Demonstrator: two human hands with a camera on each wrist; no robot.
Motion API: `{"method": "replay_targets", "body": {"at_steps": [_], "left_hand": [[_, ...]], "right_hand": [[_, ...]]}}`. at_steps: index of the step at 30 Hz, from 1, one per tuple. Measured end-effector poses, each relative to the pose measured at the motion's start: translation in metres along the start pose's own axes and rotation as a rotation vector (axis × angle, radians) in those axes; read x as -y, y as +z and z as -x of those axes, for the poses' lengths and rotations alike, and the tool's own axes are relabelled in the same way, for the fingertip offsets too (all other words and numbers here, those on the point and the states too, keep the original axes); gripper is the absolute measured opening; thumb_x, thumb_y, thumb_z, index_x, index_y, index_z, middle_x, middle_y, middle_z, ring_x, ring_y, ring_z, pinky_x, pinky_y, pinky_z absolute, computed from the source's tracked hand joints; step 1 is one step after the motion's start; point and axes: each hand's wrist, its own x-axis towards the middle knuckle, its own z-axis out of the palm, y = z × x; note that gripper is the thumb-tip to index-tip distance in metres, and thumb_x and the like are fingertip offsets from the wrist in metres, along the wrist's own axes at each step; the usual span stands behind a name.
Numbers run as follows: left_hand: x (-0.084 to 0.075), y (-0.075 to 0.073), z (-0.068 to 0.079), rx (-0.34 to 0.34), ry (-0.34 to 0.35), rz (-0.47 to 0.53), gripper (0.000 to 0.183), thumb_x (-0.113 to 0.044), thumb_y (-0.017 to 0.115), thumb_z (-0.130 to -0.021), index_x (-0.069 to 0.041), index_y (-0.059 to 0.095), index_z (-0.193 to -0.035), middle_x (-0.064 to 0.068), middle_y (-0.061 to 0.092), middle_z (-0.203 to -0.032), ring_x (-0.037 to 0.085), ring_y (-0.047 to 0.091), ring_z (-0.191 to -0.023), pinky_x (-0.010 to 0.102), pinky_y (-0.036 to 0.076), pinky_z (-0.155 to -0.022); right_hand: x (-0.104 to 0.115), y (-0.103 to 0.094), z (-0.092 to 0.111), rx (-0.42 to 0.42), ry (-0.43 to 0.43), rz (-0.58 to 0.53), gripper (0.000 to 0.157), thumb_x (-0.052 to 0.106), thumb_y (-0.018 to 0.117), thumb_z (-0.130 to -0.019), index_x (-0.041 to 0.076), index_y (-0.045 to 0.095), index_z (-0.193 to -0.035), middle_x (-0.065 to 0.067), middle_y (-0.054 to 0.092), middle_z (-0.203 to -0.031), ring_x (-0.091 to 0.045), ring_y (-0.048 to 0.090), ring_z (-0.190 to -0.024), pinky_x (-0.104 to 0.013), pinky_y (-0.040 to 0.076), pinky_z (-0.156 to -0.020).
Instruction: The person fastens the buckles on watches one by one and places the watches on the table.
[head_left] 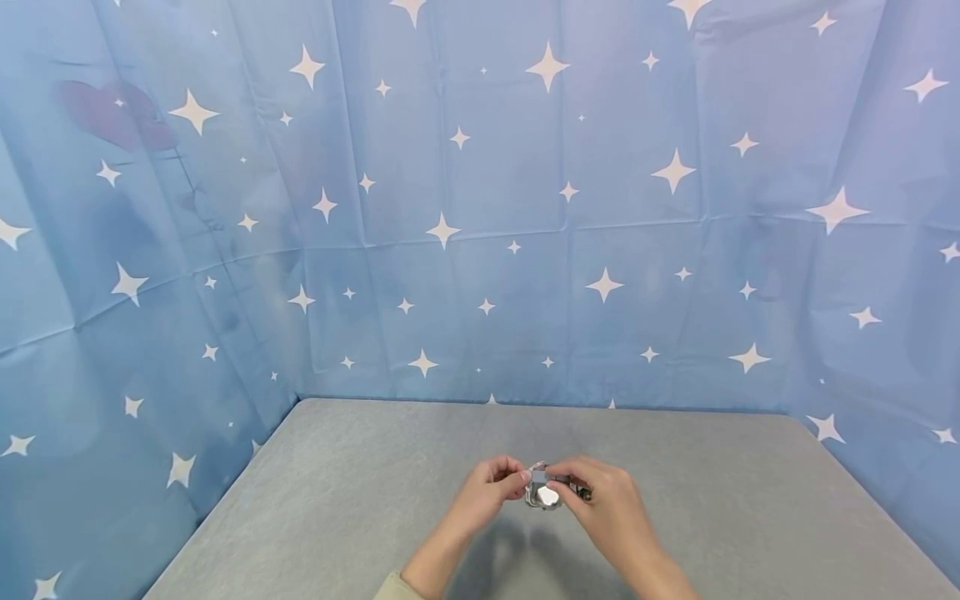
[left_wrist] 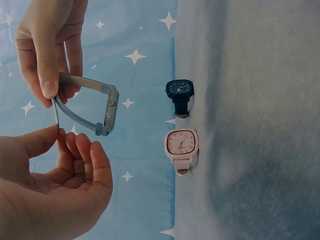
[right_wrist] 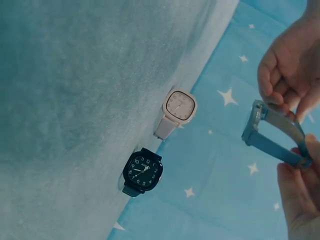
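Observation:
A grey-blue wristwatch is held between both hands, its strap bent into a loop. In the head view its pale case shines between the fingertips. My left hand pinches the thin free end of the strap between thumb and forefinger, its other fingers curled loosely in the left wrist view. The right hand grips the strap with thumb and fingers where its two parts meet. In the right wrist view the strap runs from the case to that grip.
A black watch and a pale pink watch stand side by side on the grey table. In the head view the hands mostly hide them. A blue star-patterned cloth hangs behind and at the sides.

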Motion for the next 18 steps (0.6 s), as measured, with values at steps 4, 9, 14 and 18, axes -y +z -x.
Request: {"method": "replay_targets", "body": {"at_steps": [4,9,14,18], "left_hand": [[0.0001,0.0007,-0.0002,-0.003,0.020,0.025,0.023,-0.013,0.060,-0.098,0.010,0.063,-0.101,0.007,0.064,-0.085,0.008,0.057,-0.078,0.029,0.057,-0.080],[-0.0010,0.0008,0.0008,-0.008,0.020,0.049,0.023,-0.015,0.060,-0.099,0.008,0.064,-0.102,0.004,0.062,-0.087,0.008,0.056,-0.079,0.023,0.055,-0.078],[-0.0005,-0.0002,0.0020,-0.007,0.044,0.052,0.024,-0.015,0.061,-0.098,0.008,0.064,-0.104,0.010,0.065,-0.094,0.009,0.057,-0.082,0.023,0.053,-0.080],[0.0016,-0.0012,0.0024,-0.025,0.074,0.024,0.021,-0.013,0.063,-0.097,0.006,0.066,-0.105,0.015,0.067,-0.099,0.008,0.058,-0.084,0.021,0.051,-0.077]], "right_hand": [[-0.0001,-0.0009,-0.0002,-0.003,0.024,-0.014,0.026,0.000,0.085,-0.072,0.021,0.076,-0.085,0.011,0.073,-0.081,0.008,0.058,-0.067,-0.016,0.052,-0.057],[-0.0010,-0.0008,-0.0012,-0.026,-0.004,-0.019,0.026,-0.001,0.085,-0.071,0.020,0.076,-0.085,0.011,0.072,-0.081,0.009,0.058,-0.068,-0.017,0.053,-0.057],[-0.0013,-0.0010,-0.0017,-0.049,-0.014,-0.020,0.024,0.000,0.085,-0.072,0.019,0.076,-0.085,0.011,0.072,-0.079,0.009,0.059,-0.068,-0.015,0.053,-0.058],[-0.0010,-0.0018,-0.0016,-0.052,0.004,-0.019,0.024,0.000,0.085,-0.072,0.018,0.075,-0.084,0.011,0.072,-0.079,0.008,0.060,-0.067,-0.014,0.053,-0.058]]}}
